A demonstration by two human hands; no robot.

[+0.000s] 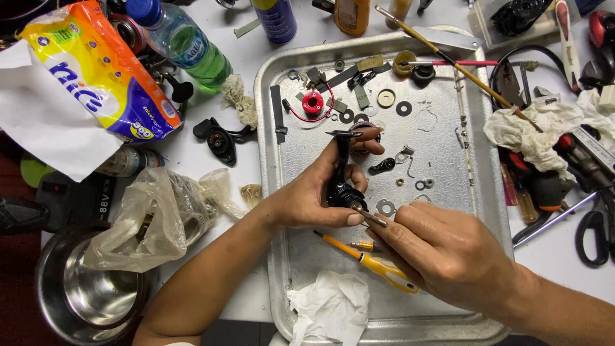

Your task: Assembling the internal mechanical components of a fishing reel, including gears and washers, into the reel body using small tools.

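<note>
The left hand (320, 195) is clamped around a black mechanical part (340, 176), fingers wrapped over its upright arm and thumb pressed under its round base; the part is held just above a metal tray (448, 307). The right hand (442, 247) is closed, fingertips pinched together on a thin metal shaft (371, 216) that sticks out of the part's base, touching the left thumb. Just below both hands lies a yellow-handled screwdriver (371, 261) on the tray; nearer the person, a crumpled white tissue (330, 307). Beyond the left hand's fingers sit a red spool (312, 102) with red wire, black washers and small screws; between the two hands a flat washer (385, 207) lies on the tray.
</note>
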